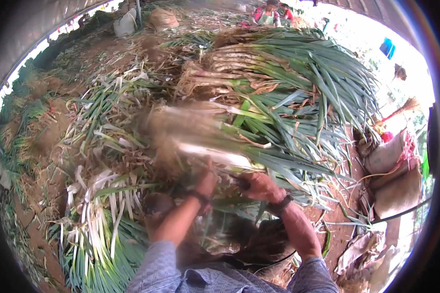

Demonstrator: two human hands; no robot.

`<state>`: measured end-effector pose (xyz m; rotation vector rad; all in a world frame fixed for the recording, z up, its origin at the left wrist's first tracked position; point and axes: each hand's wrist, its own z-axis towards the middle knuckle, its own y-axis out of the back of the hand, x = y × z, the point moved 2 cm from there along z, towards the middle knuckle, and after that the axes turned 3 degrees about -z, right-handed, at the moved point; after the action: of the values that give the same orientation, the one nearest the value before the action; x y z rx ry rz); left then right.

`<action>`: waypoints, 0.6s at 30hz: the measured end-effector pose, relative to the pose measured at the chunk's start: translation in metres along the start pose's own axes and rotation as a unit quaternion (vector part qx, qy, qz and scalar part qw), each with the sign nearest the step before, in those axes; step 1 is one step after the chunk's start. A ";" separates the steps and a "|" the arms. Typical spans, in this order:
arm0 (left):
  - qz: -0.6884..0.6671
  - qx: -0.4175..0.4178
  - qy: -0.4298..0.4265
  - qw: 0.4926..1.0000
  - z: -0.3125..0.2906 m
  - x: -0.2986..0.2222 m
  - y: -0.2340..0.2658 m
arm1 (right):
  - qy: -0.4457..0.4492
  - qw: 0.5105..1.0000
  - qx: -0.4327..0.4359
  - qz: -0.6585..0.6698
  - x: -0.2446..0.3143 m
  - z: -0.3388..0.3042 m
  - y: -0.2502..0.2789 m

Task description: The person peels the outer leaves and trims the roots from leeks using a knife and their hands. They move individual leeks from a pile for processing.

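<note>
Lower centre: right hand [262, 187] clenches dark handle [242, 183]; left hand [207, 181], grip unclear. Leek [215, 155] probably firm, slick: grasp mid-length.

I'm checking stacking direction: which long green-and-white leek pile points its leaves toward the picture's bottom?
The smaller leek pile at lower left; the large leek heap at upper right points its leaves right.

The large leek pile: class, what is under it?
Brown ground shows along the right edge of the large leek pile; whatever lies beneath its middle is covered and cannot be seen.
</note>
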<state>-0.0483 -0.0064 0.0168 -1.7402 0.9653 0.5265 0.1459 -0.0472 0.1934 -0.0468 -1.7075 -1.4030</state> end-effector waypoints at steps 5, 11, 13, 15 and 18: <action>-0.152 -0.025 -0.105 0.982 0.007 -0.017 0.000 | -0.092 0.994 0.033 0.057 -0.009 -0.017 0.026; -0.026 -0.178 -0.323 0.929 0.080 -0.028 0.098 | -0.203 0.974 0.090 -0.038 -0.048 -0.061 0.042; 0.083 -0.219 -0.309 0.922 0.094 -0.021 0.124 | -0.188 0.978 0.074 -0.053 -0.059 -0.071 0.043; 0.021 -0.217 -0.248 0.944 0.097 -0.017 0.138 | -0.208 0.971 0.085 -0.081 -0.070 -0.079 0.045; -0.023 -0.246 -0.149 0.957 0.079 -0.021 0.131 | -0.220 0.970 0.083 -0.064 -0.079 -0.084 0.045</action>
<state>-0.1583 0.0546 -0.0720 -2.0346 0.6056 1.0343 0.2674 -0.0605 0.1734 -0.1673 -2.2247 -1.4094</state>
